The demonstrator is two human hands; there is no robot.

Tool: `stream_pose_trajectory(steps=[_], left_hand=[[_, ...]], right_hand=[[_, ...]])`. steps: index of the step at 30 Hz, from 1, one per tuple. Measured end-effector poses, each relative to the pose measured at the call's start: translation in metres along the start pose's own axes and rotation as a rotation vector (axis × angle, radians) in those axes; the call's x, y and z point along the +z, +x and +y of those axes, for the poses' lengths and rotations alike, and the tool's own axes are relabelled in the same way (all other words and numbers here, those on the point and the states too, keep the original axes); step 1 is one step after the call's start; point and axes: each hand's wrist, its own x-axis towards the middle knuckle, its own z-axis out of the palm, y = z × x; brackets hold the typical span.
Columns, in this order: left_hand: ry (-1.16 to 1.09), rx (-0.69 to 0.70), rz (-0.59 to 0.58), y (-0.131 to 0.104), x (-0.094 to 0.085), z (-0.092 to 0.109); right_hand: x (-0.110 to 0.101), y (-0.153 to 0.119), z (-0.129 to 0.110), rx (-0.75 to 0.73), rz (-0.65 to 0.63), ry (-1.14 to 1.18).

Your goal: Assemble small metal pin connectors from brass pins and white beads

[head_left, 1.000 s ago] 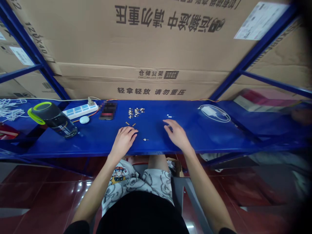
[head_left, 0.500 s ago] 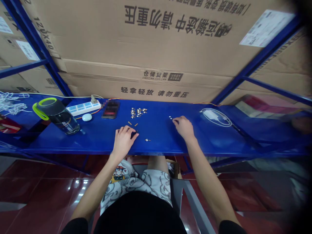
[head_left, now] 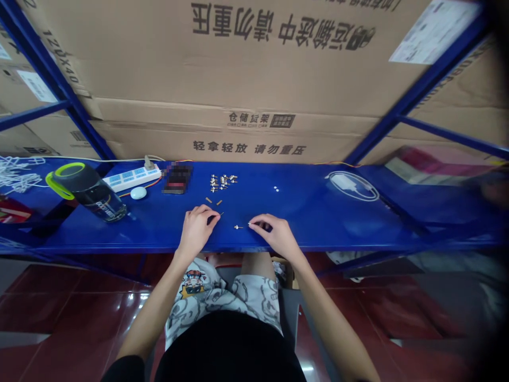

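Note:
My left hand (head_left: 200,225) is closed in a pinch on a thin brass-coloured pin (head_left: 221,214), whose tip sticks out past the fingertips. My right hand (head_left: 272,232) pinches a tiny white piece (head_left: 249,224), mostly hidden by the fingers. Between the hands a small pin with a white collar (head_left: 237,227) lies on the blue tabletop (head_left: 310,212). Beyond my left hand rest two brass-coloured pins (head_left: 209,200). Farther back is a group of several small white-collared pins (head_left: 222,182). A few tiny white pieces (head_left: 277,189) lie to the right of that group.
At the left stand a dark water bottle (head_left: 93,193) and a white power strip (head_left: 131,178). A white oval object (head_left: 139,192) and a pixelated dark object (head_left: 178,178) lie nearby. A coiled white cable (head_left: 353,185) is at right. Cardboard (head_left: 238,79) walls the back.
My right hand has come left and nearer from the small white pieces, bringing one along. My left hand stays in about the same place, its pin now showing more plainly.

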Motion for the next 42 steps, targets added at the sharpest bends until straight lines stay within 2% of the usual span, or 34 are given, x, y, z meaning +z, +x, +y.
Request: stream_pose_trajectory(steps=[6, 13, 20, 29, 42], left_hand=[[-0.147, 0.092, -0.062, 0.001, -0.003, 0.005], [-0.294, 0.127, -0.065, -0.004, 0.001, 0.021], [-0.2, 0.186, -0.085, -0.008, 0.007, 0.032], [-0.064, 0.257, -0.08, -0.01, 0.008, 0.034], [-0.023, 0.319, -0.082, -0.01, 0.01, 0.034]], right_hand=[[-0.001, 0.004, 0.0, 0.047, 0.027, 0.128], [0.009, 0.004, -0.006, 0.018, 0.044, 0.17], [0.011, 0.004, -0.008, -0.013, 0.079, 0.113], [0.015, 0.006, -0.013, -0.102, 0.061, 0.055], [0.029, 0.003, -0.007, -0.213, 0.142, -0.102]])
